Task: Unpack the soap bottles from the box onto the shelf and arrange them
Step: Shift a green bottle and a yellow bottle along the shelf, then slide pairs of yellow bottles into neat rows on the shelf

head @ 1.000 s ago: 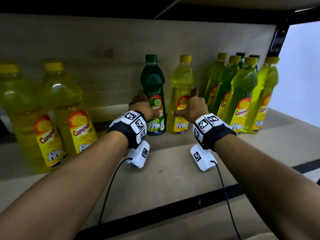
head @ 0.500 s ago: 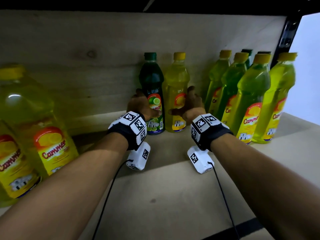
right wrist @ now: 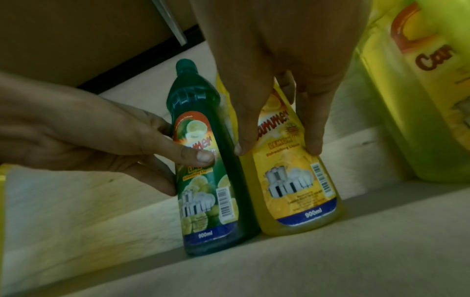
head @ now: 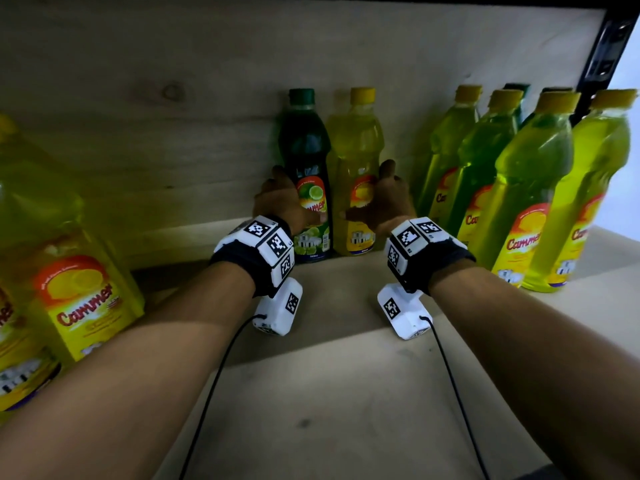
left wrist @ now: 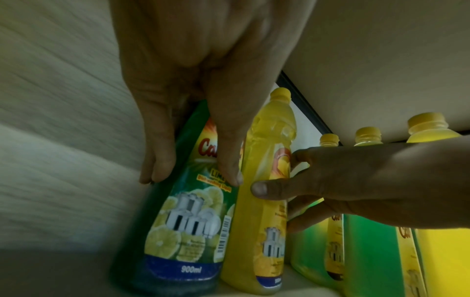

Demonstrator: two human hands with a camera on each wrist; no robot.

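Note:
A dark green soap bottle (head: 306,157) and a yellow soap bottle (head: 358,147) stand upright side by side against the shelf's wooden back wall. My left hand (head: 284,202) grips the green bottle (left wrist: 178,221) at its label, thumb in front and fingers behind. My right hand (head: 381,206) grips the yellow bottle (right wrist: 292,191) the same way at its label. In the right wrist view the green bottle (right wrist: 211,191) touches the yellow one, and both rest on the shelf board (head: 346,410).
A cluster of several yellow-green bottles (head: 519,188) stands to the right near a black shelf post (head: 602,46). Large yellow bottles (head: 69,265) stand at the left front. The shelf above hangs low over the bottle caps.
Both hands have pushed the two bottles further back until they stand together by the back wall. My head has come closer to the shelf.

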